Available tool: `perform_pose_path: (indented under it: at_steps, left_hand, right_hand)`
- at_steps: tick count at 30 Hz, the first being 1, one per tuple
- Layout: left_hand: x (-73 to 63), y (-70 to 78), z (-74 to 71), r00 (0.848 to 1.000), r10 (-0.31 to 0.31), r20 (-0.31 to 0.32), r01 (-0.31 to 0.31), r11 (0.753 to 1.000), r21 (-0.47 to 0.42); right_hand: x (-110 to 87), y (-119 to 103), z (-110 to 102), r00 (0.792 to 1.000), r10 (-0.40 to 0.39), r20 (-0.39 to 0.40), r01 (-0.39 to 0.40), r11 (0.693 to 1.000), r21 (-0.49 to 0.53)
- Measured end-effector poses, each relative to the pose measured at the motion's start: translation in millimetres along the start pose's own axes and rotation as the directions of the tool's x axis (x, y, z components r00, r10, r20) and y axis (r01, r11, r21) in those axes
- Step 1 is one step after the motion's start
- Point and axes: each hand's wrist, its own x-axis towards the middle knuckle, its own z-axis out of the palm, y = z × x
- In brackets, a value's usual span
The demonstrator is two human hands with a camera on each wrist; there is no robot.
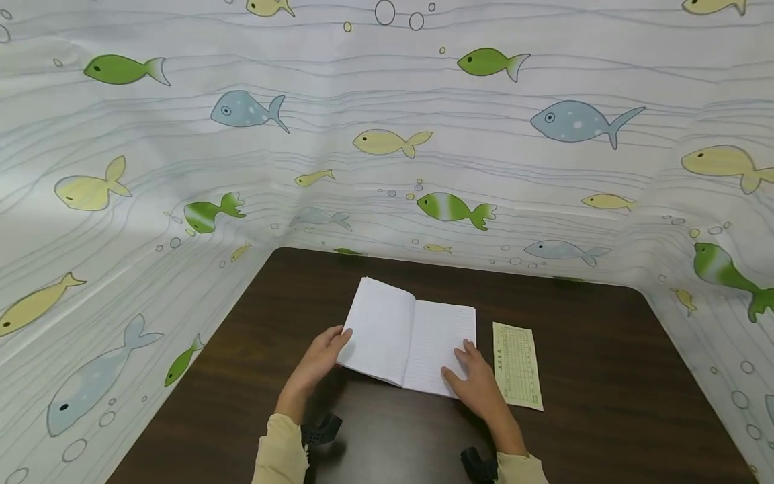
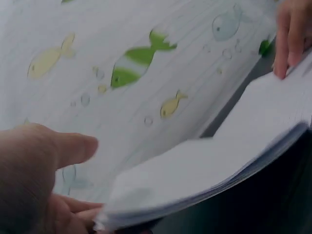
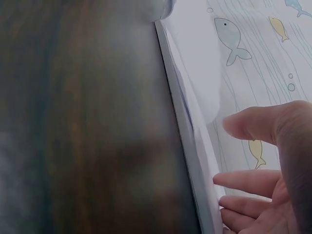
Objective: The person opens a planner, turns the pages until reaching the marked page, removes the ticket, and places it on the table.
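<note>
An open notebook (image 1: pixel 377 329) with white, faintly lined pages lies on the dark table, its left half slightly raised. My left hand (image 1: pixel 319 356) is at its left edge. In the left wrist view, the left thumb (image 2: pixel 75 148) stands up away from the paper, while the fingers reach under the page edge. Over the lower right of the right page is my right hand (image 1: pixel 478 386), fingers spread. The right wrist view has those fingertips (image 3: pixel 226 179) against the notebook's side, with the thumb (image 3: pixel 248 123) held apart.
A pale green printed slip of paper (image 1: pixel 518 366) lies just right of the notebook. Dark wood tabletop (image 1: pixel 605 376) extends around both. White sheeting (image 1: pixel 375 81) with drawn fish rises behind and at the sides. Each wrist wears a black device (image 1: pixel 322 430).
</note>
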Motion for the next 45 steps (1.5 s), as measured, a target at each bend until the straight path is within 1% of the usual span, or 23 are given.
perform_pose_path:
  at_steps: [1, 3, 5, 9, 12, 14, 15, 17, 19, 20, 21, 22, 23, 24, 25, 26, 28, 30, 32, 35, 38, 42, 45]
  left_hand:
    - [-1.7, 5.3, 4.6, 0.999, 0.042, -0.020, -0.042, 0.999, 0.020]
    - [-5.2, 15.3, 13.3, 0.991, 0.131, -0.030, -0.131, 0.991, 0.014]
    - [-8.6, 23.2, 22.6, 0.976, 0.218, -0.026, -0.219, 0.976, -0.007]
    - [-14.2, 35.3, 43.8, 0.933, 0.357, 0.045, -0.355, 0.934, -0.048]
    - [-15.7, 39.5, 60.2, 0.892, 0.433, 0.130, -0.431, 0.901, -0.048]
    - [-15.1, 38.9, 71.0, 0.858, 0.480, 0.180, -0.483, 0.875, -0.030]
    - [-14.6, 37.2, 76.2, 0.843, 0.498, 0.202, -0.507, 0.862, -0.009]
    - [-11.8, 32.3, 86.0, 0.806, 0.540, 0.241, -0.568, 0.820, 0.063]
    - [-8.4, 24.4, 94.8, 0.783, 0.553, 0.285, -0.609, 0.774, 0.171]
    - [-6.2, 18.7, 98.8, 0.780, 0.546, 0.304, -0.618, 0.747, 0.244]
    - [-4.5, 12.9, 102.2, 0.786, 0.527, 0.325, -0.615, 0.722, 0.318]
    - [-2.6, 6.9, 105.2, 0.794, 0.502, 0.344, -0.607, 0.696, 0.384]
    - [-1.0, 0.8, 107.8, 0.806, 0.468, 0.362, -0.591, 0.674, 0.444]
    - [0.0, -5.1, 109.7, 0.819, 0.429, 0.380, -0.572, 0.652, 0.498]
    - [1.3, -10.7, 111.3, 0.828, 0.400, 0.394, -0.560, 0.629, 0.539]
    - [2.7, -16.1, 112.7, 0.831, 0.380, 0.407, -0.556, 0.604, 0.571]
    - [4.7, -23.7, 114.5, 0.824, 0.371, 0.428, -0.566, 0.566, 0.599]
    - [7.4, -29.0, 116.2, 0.803, 0.400, 0.442, -0.596, 0.532, 0.602]
    - [8.7, -31.6, 116.2, 0.782, 0.442, 0.438, -0.622, 0.510, 0.594]
    - [10.5, -32.5, 115.8, 0.770, 0.472, 0.428, -0.635, 0.507, 0.582]
    - [11.2, -32.0, 114.9, 0.776, 0.473, 0.417, -0.627, 0.512, 0.587]
    - [7.5, -33.7, 112.5, 0.792, 0.447, 0.417, -0.608, 0.513, 0.606]
    - [2.5, -37.0, 110.0, 0.798, 0.440, 0.413, -0.600, 0.516, 0.611]
  right_hand:
    - [-0.3, 0.6, 0.8, 1.000, -0.001, -0.001, 0.001, 1.000, -0.003]
    - [-1.6, 0.6, 1.0, 1.000, -0.003, -0.005, 0.003, 1.000, 0.002]
    - [-2.6, 0.5, 0.4, 1.000, -0.005, -0.007, 0.005, 1.000, 0.011]
    - [-2.8, 0.4, -2.2, 1.000, 0.021, -0.010, -0.020, 0.997, 0.071]
    - [-1.4, 1.9, -5.3, 0.999, 0.030, -0.027, -0.023, 0.978, 0.206]
    - [-0.3, 4.4, -7.4, 0.999, 0.018, -0.034, -0.006, 0.946, 0.323]
    - [0.1, 5.6, -8.5, 0.999, 0.010, -0.038, 0.005, 0.922, 0.387]
    - [1.3, 7.5, -11.5, 0.999, -0.013, -0.044, 0.033, 0.860, 0.509]
    - [2.2, 9.2, -13.3, 0.999, -0.018, -0.046, 0.042, 0.802, 0.596]
    - [2.5, 10.1, -13.8, 0.999, -0.017, -0.051, 0.045, 0.780, 0.624]
    - [2.8, 10.7, -14.1, 0.999, -0.014, -0.052, 0.044, 0.762, 0.646]
    - [2.9, 10.8, -14.4, 0.998, -0.012, -0.055, 0.045, 0.758, 0.650]
    - [2.9, 11.0, -14.4, 0.999, -0.004, -0.054, 0.038, 0.764, 0.645]
    - [3.0, 11.0, -14.1, 0.999, 0.005, -0.053, 0.029, 0.780, 0.626]
    - [3.0, 11.0, -13.6, 0.999, 0.016, -0.048, 0.016, 0.805, 0.593]
    - [3.1, 11.2, -12.8, 0.999, 0.030, -0.044, -0.001, 0.832, 0.554]
    - [3.2, 11.2, -11.1, 0.998, 0.054, -0.037, -0.031, 0.889, 0.457]
    - [3.1, 12.8, -8.7, 0.997, 0.066, -0.036, -0.050, 0.938, 0.344]
    - [3.7, 11.1, -6.9, 0.999, 0.037, -0.039, -0.028, 0.975, 0.219]
    - [4.8, 10.5, -3.0, 0.997, -0.061, -0.039, 0.063, 0.996, 0.056]
    - [4.5, 10.1, 2.2, 0.990, -0.138, -0.042, 0.136, 0.990, -0.048]
    - [-0.6, 9.5, 9.8, 0.990, -0.139, -0.024, 0.136, 0.985, -0.106]
    - [-4.5, 6.9, 13.6, 0.991, -0.131, -0.001, 0.130, 0.984, -0.120]
